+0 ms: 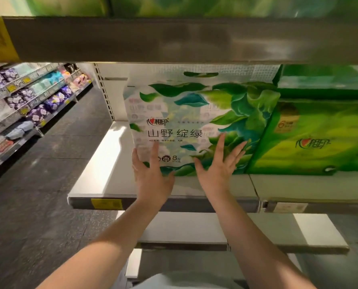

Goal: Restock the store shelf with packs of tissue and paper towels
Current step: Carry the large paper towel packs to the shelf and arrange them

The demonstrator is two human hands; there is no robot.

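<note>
A large white tissue pack [186, 122] printed with green leaves stands upright on the white middle shelf [103, 167], its right side against a bright green pack [311, 138]. My left hand [151, 176] lies flat with straight fingers against the pack's lower left front. Spread fingers of my right hand [217, 165] press on its lower right front. Neither hand curls round the pack.
A grey shelf edge [174, 38] runs overhead with green packs above it. Bare shelf surface lies left of the white pack. Lower shelves [236, 230] jut out below. Across the dark aisle floor [48, 184], racks of purple and pastel packs [27, 101] stand at left.
</note>
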